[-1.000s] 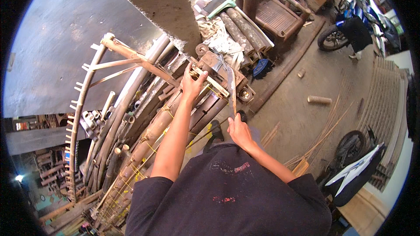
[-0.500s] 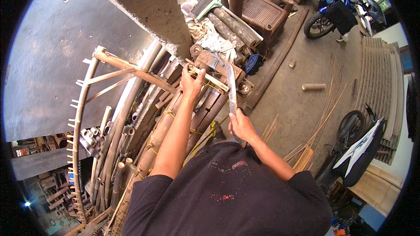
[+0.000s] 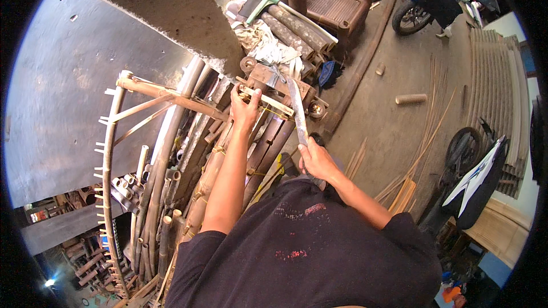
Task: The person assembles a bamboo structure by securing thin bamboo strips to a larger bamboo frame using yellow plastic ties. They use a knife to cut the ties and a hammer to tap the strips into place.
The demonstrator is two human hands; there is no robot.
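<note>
My left hand (image 3: pixel 245 108) is closed around one end of a short, pale bamboo strip (image 3: pixel 273 102), which points off to the right. In my right hand (image 3: pixel 317 161) is the handle of a long knife (image 3: pixel 297 104) with a worn, greyish blade. The blade stands upright in the view, at the right end of the strip; I cannot tell if they touch. Just beyond both lies a brown wooden block (image 3: pixel 268 74) with metal tools lying on it, too small to make out. Bundled bamboo poles (image 3: pixel 214 162) run beneath my left forearm.
A curved bamboo frame with pegs (image 3: pixel 107 165) stands at left, below a rough concrete slab (image 3: pixel 165 14). Behind the block are a crumpled cloth (image 3: pixel 265 43) and a bamboo chair (image 3: pixel 337 5). Thin strips (image 3: pixel 425 148) and a cut bamboo piece (image 3: pixel 411 98) lie on the floor; a motorcycle (image 3: pixel 419 11) stands beyond.
The whole view has shifted a little, with the scene sliding slightly up and left. Both hands keep their grips, and the blade stays by the strip's right end.
</note>
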